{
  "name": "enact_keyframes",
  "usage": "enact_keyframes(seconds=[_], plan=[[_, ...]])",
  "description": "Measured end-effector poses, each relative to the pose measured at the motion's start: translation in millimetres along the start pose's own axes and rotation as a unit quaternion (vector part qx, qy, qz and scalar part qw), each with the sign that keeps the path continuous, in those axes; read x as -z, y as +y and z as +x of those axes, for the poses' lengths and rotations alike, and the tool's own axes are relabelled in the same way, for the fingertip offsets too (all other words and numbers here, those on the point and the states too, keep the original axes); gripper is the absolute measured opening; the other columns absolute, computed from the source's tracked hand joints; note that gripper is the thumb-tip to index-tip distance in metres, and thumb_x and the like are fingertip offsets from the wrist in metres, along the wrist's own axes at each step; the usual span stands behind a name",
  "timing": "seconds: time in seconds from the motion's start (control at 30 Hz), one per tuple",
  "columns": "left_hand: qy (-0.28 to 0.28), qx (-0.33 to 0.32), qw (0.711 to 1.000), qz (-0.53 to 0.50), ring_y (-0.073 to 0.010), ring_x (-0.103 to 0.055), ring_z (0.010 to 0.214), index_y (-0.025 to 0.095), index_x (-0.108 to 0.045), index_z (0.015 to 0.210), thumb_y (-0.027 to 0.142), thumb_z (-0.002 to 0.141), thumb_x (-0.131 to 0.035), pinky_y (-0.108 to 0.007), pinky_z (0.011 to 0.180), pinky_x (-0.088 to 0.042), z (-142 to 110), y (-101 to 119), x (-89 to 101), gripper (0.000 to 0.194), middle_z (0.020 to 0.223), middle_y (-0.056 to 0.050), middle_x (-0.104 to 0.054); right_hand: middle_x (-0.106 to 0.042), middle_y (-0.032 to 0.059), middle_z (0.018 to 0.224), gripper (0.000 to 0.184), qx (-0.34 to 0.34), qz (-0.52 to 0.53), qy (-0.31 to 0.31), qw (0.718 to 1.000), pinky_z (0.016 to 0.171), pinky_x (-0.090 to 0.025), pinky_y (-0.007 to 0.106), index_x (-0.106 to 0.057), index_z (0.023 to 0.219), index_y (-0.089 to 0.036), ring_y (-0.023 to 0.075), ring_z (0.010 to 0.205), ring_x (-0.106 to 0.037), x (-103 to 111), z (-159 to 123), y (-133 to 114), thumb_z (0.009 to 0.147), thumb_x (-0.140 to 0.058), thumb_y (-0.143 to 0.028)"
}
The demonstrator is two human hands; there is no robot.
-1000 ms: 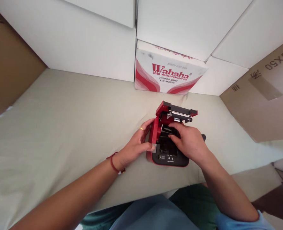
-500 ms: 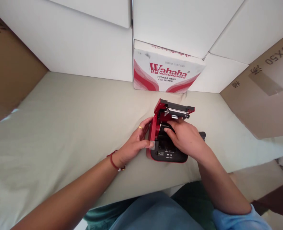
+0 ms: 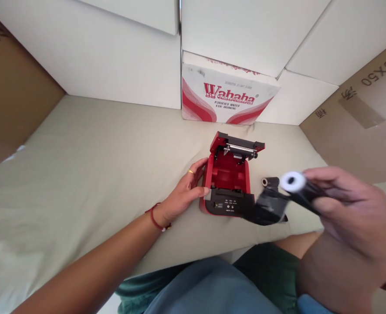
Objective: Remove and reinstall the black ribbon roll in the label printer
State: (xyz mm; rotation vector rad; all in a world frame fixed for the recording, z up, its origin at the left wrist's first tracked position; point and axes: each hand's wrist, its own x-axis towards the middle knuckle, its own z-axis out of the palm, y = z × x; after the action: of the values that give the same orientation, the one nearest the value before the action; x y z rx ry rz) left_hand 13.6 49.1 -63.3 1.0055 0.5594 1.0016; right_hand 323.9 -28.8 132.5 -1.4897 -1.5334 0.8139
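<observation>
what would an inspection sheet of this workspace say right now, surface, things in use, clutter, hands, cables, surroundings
surface: pale cloth, lightly creased
job's things: red and black device with its lid raised; black roll with a white core end, held up; black film hanging from it; small black roll to the device's right
clutter: nothing seen
left hand: on the device's left side
right hand: gripping the white-ended roll, clear of the device
cables: nothing seen
surroundings: Wahaha water box behind the device, white boxes behind, brown cartons at both sides
</observation>
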Motion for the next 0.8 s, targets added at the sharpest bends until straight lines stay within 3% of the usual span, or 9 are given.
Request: enact_keyframes(seconds=[0.1, 0.2, 0.23, 0.33, 0.4, 0.47, 0.57, 0.67, 0.8], plan=[[0.021, 0.006, 1.000, 0.013, -0.0429, -0.033, 0.186, 0.037, -0.060, 0.167, 0.053, 0.094, -0.094, -0.064, 0.151, -0.034, -1.4, 2.5, -0.1, 0.082, 0.193, -0.007, -0.049, -0.085, 0.0092, 0.085, 0.059, -0.088, 0.140, 0.001, 0.986, 0.054, -0.058, 0.034, -0.096, 0.102, -0.030, 0.0231, 0.064, -0.072, 26.9, -8.4, 39.7, 0.068, -0.110, -0.075], [0.084, 0.011, 0.996, 0.040, -0.0412, -0.035, 0.186, 0.034, -0.065, 0.160, 0.058, 0.099, -0.090, -0.064, 0.152, -0.032, -0.7, 6.9, -0.7, 0.071, 0.189, -0.009, -0.053, -0.074, 0.0039, 0.069, 0.067, -0.221, 0.218, 0.009, 0.951, 0.040, -0.033, 0.025, -0.095, 0.097, -0.021, 0.0095, 0.046, -0.043, 6.9, -16.0, 87.8, 0.058, -0.115, -0.072], [0.105, 0.013, 0.993, 0.051, -0.0407, -0.036, 0.185, 0.033, -0.066, 0.159, 0.060, 0.099, -0.090, -0.064, 0.153, -0.030, 0.0, 8.6, -1.3, 0.070, 0.189, -0.009, -0.054, -0.072, 0.0028, 0.067, 0.065, -0.245, 0.244, 0.015, 0.938, 0.040, -0.033, 0.024, -0.094, 0.095, -0.020, 0.0090, 0.046, -0.042, -6.5, -20.2, 100.7, 0.059, -0.114, -0.071], [0.135, 0.018, 0.988, 0.078, -0.0405, -0.037, 0.185, 0.034, -0.066, 0.160, 0.063, 0.100, -0.088, -0.064, 0.154, -0.030, 3.6, 15.9, -5.3, 0.070, 0.190, -0.009, -0.053, -0.084, 0.0048, 0.083, 0.059, -0.246, 0.310, 0.061, 0.916, 0.060, -0.063, 0.033, -0.091, 0.098, -0.026, 0.0199, 0.066, -0.070, -48.4, -35.1, 122.8, 0.068, -0.109, -0.073], [0.144, 0.024, 0.985, 0.087, -0.0405, -0.037, 0.186, 0.034, -0.066, 0.161, 0.062, 0.101, -0.088, -0.063, 0.153, -0.032, 8.4, 23.3, -9.7, 0.070, 0.191, -0.009, -0.052, -0.091, 0.0059, 0.100, 0.057, -0.234, 0.339, 0.083, 0.908, 0.089, -0.073, 0.046, -0.089, 0.105, -0.031, 0.0287, 0.092, -0.084, -68.6, -41.7, 124.8, 0.072, -0.105, -0.075], [0.149, 0.030, 0.984, 0.089, -0.0402, -0.036, 0.186, 0.033, -0.066, 0.161, 0.057, 0.100, -0.091, -0.063, 0.153, -0.033, 16.3, 32.5, -14.2, 0.070, 0.190, -0.009, -0.053, -0.093, 0.0071, 0.108, 0.059, -0.233, 0.357, 0.074, 0.902, 0.104, -0.072, 0.054, -0.088, 0.110, -0.032, 0.0341, 0.106, -0.088, -80.3, -41.7, 120.8, 0.073, -0.104, -0.075], [0.119, 0.020, 0.990, 0.074, -0.0386, -0.042, 0.183, 0.031, -0.068, 0.159, 0.049, 0.098, -0.094, -0.061, 0.152, -0.035, 33.8, 45.4, -18.4, 0.070, 0.188, -0.009, -0.056, -0.094, 0.0082, 0.112, 0.060, -0.220, 0.361, 0.056, 0.904, 0.109, -0.071, 0.059, -0.086, 0.113, -0.031, 0.0376, 0.114, -0.088, -88.4, -30.7, 110.8, 0.077, -0.100, -0.077], [0.094, 0.016, 0.995, 0.028, -0.0371, -0.062, 0.165, 0.028, -0.070, 0.149, 0.048, 0.092, -0.100, -0.059, 0.141, -0.051, 53.5, 50.1, -17.2, 0.068, 0.176, -0.010, -0.067, -0.094, 0.0085, 0.117, 0.061, -0.206, 0.367, 0.042, 0.906, 0.112, -0.070, 0.057, -0.086, 0.114, -0.030, 0.0371, 0.119, -0.088, -94.3, -15.1, 101.5, 0.078, -0.100, -0.077], [0.170, -0.007, 0.985, 0.006, -0.0281, -0.080, 0.127, 0.026, -0.072, 0.131, 0.055, 0.088, -0.102, -0.046, 0.112, -0.069, 70.4, 42.1, -11.6, 0.059, 0.143, -0.007, -0.083, -0.094, 0.0105, 0.110, 0.067, -0.225, 0.358, -0.006, 0.906, 0.106, -0.072, 0.055, -0.087, 0.112, -0.026, 0.0378, 0.114, -0.088, -95.2, 7.8, 98.3, 0.074, -0.101, -0.080]])
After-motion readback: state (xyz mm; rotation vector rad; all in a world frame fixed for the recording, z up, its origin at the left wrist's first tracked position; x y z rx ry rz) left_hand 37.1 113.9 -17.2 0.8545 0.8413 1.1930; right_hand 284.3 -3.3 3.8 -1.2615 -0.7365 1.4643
